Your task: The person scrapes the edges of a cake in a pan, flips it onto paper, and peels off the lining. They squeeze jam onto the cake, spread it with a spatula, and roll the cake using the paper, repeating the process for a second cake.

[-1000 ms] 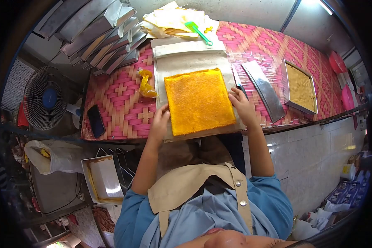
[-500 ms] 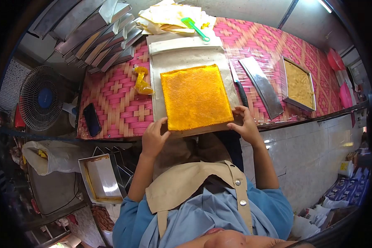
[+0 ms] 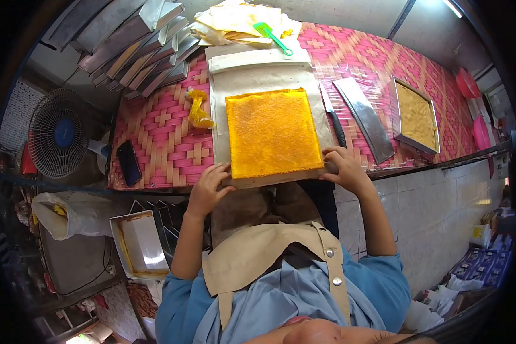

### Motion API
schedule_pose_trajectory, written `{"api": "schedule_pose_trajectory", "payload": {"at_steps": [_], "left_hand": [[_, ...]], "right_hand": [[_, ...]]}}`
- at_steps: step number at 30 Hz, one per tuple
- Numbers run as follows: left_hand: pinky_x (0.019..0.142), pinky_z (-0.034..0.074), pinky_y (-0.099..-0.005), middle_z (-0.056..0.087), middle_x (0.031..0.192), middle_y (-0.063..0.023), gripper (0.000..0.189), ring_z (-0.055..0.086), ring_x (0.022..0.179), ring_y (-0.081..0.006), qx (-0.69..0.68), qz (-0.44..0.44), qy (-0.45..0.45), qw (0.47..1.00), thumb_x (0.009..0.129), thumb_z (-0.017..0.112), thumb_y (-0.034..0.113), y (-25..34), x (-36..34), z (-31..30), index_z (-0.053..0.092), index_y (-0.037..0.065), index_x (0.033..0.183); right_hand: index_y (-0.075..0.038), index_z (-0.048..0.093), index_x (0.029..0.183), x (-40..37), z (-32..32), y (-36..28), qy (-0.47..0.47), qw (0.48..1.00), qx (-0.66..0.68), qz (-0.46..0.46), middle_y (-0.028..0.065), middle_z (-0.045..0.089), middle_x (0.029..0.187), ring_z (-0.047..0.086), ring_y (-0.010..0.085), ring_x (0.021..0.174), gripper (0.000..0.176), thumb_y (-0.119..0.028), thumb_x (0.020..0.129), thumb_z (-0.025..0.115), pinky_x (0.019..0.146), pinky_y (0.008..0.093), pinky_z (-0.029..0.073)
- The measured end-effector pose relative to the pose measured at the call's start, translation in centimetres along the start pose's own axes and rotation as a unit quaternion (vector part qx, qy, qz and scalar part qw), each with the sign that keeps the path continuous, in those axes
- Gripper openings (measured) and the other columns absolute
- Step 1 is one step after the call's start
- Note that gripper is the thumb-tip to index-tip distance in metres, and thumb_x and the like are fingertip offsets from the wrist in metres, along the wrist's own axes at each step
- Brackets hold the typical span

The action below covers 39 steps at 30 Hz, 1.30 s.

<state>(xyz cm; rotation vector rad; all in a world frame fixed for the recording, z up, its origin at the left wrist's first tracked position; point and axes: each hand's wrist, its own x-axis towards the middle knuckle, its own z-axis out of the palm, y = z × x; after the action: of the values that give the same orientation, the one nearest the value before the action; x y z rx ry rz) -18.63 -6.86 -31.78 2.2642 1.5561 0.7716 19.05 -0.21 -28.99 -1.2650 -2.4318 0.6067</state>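
- Head view: your left hand (image 3: 209, 186) and right hand (image 3: 344, 169) grip the two near corners of a paper-lined board (image 3: 269, 74). It carries an orange-yellow cake slab (image 3: 274, 133) on a table covered by a pink woven mat (image 3: 160, 143).
- Head view, the fingers: on each hand they curl over the board's near edge, held close together and clamping the corner. Whether any fingers sit under the board cannot be told.
- Head view, the hold: a hand at each corner looks like a grip that keeps the wide board level and square to you, so the soft slab does not slide or bend.
- Head view, the place: the board lies at the table's near rim, straight in front of your apron, and its near edge seems to reach slightly past the rim.
- Head view, the axis: the slab is a flat rectangle whose long axis runs away from you towards the far wall. One short edge faces your hands.
- Head view, to your right: a black-handled knife (image 3: 333, 123) lies just beside the board. A broad metal blade (image 3: 364, 117) and a filled baking tin (image 3: 415, 117) sit further off.
- Head view, to your left: a yellow plastic bag (image 3: 198, 112) lies near the board, and a phone (image 3: 128, 162) lies well apart. Stacked metal tins (image 3: 137, 51) lean at the far corner.
- Head view, beyond the board: a green spatula (image 3: 274, 38) rests on loose paper sheets (image 3: 235, 23).
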Motion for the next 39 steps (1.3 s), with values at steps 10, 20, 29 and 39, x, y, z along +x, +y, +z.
{"api": "schedule_pose_trajectory", "payload": {"at_steps": [10, 20, 29, 39], "left_hand": [[0.087, 0.048, -0.0341, 0.064, 0.102, -0.0102, 0.02, 0.058, 0.103, -0.026, -0.003, 0.052, -0.007, 0.999, 0.073, 0.071, 0.015, -0.7, 0.1, -0.1, 0.063, 0.003, 0.087], [0.071, 0.048, -0.036, 0.061, 0.083, -0.0095, 0.015, 0.059, 0.084, -0.0279, -0.044, -0.045, 0.144, 0.988, 0.071, 0.069, 0.005, 1.2, 0.1, 2.7, 0.058, 0.004, 0.081], [0.08, 0.045, -0.0381, 0.062, 0.093, -0.0118, 0.018, 0.058, 0.088, -0.0311, -0.057, -0.038, 0.171, 0.983, 0.069, 0.07, 0.003, 1.2, 0.1, 3.0, 0.056, 0.004, 0.08], [0.071, 0.046, -0.0349, 0.059, 0.082, -0.0143, 0.015, 0.059, 0.078, -0.0294, -0.181, -0.105, 0.165, 0.964, 0.083, 0.065, 0.011, 4.6, -2.7, 3.6, 0.053, 0.002, 0.084]], "right_hand": [[-0.002, 0.055, 0.095, 0.0, -0.1, 0.5, -0.012, 1.0, 0.004, -0.003, 0.0107, 0.054, 0.114, 0.05, 0.0308, 0.109, 0.044, -0.028, 0.067, 0.077, 0.092, 0.0383, 0.041], [-0.005, 0.054, 0.091, -0.5, 2.6, -0.9, 0.146, 0.988, -0.045, -0.018, 0.0092, 0.056, 0.107, 0.053, 0.0279, 0.101, 0.046, -0.032, 0.062, 0.078, 0.094, 0.0409, 0.036], [-0.008, 0.057, 0.082, -1.2, 4.9, 1.5, 0.234, 0.971, 0.0, -0.041, 0.0057, 0.062, 0.1, 0.055, 0.0241, 0.099, 0.019, -0.004, 0.065, 0.065, 0.094, 0.04, 0.035], [-0.006, 0.059, 0.08, -5.2, 4.7, 0.2, 0.241, 0.936, 0.257, 0.023, 0.0072, 0.067, 0.093, 0.058, 0.0239, 0.099, 0.011, -0.009, 0.076, 0.068, 0.097, 0.0398, 0.034]]}}
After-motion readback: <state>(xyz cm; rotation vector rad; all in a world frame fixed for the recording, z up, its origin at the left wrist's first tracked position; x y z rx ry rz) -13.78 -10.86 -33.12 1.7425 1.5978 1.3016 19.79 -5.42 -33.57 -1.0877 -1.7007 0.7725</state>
